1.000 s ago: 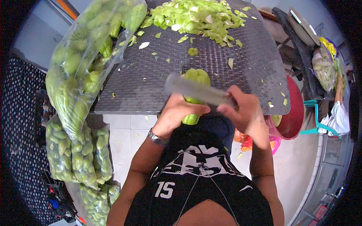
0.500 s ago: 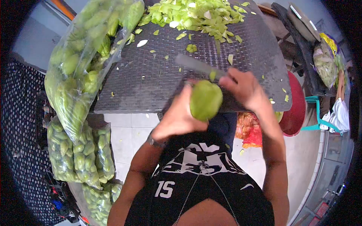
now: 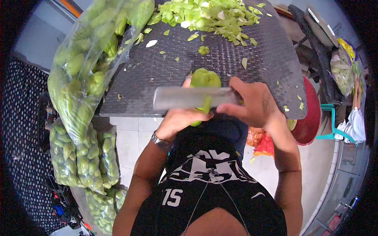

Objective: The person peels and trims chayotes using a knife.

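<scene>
My left hand (image 3: 179, 121) is closed around a green chayote (image 3: 206, 78), held above the near edge of the dark woven tabletop (image 3: 157, 74). In my right hand (image 3: 254, 103) is a knife (image 3: 181, 98), gripped by its handle. Its broad blade, blurred by motion, points left and lies across the chayote, covering its middle. A strip of green peel (image 3: 207, 103) shows at the blade. Beyond my hands, a small green cut piece (image 3: 203, 50) rests on the tabletop.
Green and white peelings (image 3: 212, 17) lie heaped at the table's far side. A large clear bag of chayotes (image 3: 75, 78) hangs over the left edge, with more filled bags (image 3: 86, 161) below. At right are a red round container (image 3: 309, 114), a teal stool (image 3: 328, 122) and another person's arm (image 3: 357, 90).
The chayote has been tipped upright and shifted slightly left and away from me. The knife has swung from beyond the chayote to across it.
</scene>
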Demonstrator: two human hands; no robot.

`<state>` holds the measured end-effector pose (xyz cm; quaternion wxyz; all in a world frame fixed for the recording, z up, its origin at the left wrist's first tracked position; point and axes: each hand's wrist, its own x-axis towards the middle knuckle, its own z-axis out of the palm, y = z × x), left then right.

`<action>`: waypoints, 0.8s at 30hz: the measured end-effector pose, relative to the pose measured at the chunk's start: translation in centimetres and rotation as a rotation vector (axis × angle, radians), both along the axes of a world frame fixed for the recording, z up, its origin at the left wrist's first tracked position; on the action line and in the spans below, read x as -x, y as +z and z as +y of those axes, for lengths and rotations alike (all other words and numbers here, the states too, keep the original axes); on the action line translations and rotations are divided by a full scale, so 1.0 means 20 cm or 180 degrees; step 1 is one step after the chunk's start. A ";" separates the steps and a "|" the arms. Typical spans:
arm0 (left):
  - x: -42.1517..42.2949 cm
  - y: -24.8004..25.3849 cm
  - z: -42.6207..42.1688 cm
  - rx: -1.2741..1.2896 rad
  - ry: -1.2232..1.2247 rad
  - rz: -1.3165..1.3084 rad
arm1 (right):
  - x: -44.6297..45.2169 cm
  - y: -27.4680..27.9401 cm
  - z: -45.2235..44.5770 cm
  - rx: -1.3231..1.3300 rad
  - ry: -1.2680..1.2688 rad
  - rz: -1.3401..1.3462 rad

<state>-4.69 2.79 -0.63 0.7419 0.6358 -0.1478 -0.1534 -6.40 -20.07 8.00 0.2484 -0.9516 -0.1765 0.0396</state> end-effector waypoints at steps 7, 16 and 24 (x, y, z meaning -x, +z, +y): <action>-0.04 -0.02 0.02 -0.1224 -0.0211 -0.1557 | -0.02 -0.01 0.01 0.0355 0.0426 -0.0335; 0.01 0.12 0.03 -0.1094 -0.0263 -0.0762 | -0.31 -0.35 -0.38 -0.0294 -0.0285 0.0161; -0.13 -0.02 0.09 -0.0628 -0.0439 -0.0523 | -0.10 -0.03 -0.09 -0.0202 -0.0270 0.0238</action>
